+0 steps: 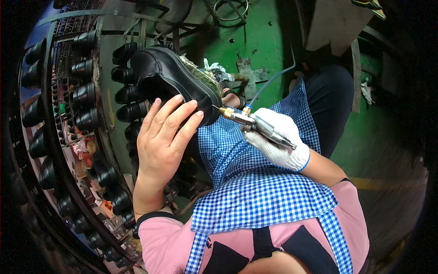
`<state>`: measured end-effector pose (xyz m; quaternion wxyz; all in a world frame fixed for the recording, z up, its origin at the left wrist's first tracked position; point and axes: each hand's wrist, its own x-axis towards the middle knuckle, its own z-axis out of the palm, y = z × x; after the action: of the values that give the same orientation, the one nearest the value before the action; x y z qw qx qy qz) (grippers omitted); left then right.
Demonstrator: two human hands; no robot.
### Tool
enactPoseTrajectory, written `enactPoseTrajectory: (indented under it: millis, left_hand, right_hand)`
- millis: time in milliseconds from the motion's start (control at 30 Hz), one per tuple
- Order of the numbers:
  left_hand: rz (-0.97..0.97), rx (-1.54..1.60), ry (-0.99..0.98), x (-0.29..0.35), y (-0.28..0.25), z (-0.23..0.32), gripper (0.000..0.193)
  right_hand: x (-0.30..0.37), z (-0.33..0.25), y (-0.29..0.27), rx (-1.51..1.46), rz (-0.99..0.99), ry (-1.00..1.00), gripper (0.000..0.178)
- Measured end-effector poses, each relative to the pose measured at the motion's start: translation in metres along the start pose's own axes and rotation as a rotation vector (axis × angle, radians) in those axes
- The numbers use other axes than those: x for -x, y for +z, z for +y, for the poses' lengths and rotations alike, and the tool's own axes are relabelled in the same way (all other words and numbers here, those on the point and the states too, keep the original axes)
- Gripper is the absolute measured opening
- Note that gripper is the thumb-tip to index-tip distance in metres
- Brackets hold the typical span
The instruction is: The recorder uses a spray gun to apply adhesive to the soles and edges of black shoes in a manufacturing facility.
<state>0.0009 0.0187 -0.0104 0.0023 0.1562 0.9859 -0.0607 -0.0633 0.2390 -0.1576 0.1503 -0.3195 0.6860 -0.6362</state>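
My bare left hand (166, 128) grips a black leather shoe (169, 68), fingers laid over the rim of its opening near the heel, thumb hidden. The shoe is tilted, its toe pointing away to the upper left. Wearing a white knit glove, my right hand (277, 141) is closed around a metal dispensing gun (271, 131) with a brass nozzle and a thin needle tip. The needle points at the lower edge of the shoe's heel, very close to it; whether it touches I cannot tell. A thin blue-grey hose (273, 77) runs up from the gun's fitting.
Curved metal racks (98, 91) holding several black shoes (84, 95) fill the left side. Beyond the held shoe, whitish crumpled material (216, 71) sits by a metal stand on the green floor (260, 29). A blue checked apron (260, 201) covers my lap.
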Motion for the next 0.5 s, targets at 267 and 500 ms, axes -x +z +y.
enactPoseTrajectory:
  millis: [267,500]
  left_hand:
    - [0.049,0.079,-0.005,-0.034,0.003,-0.008,0.052]
    - [0.122,0.116,-0.077,-0.069,0.008,-0.012,0.049]
  right_hand:
    - [-0.005,0.002,-0.008,-0.097,0.097,0.028,0.017]
    - [-0.036,0.007,-0.013,0.003,0.232,-0.025,0.018]
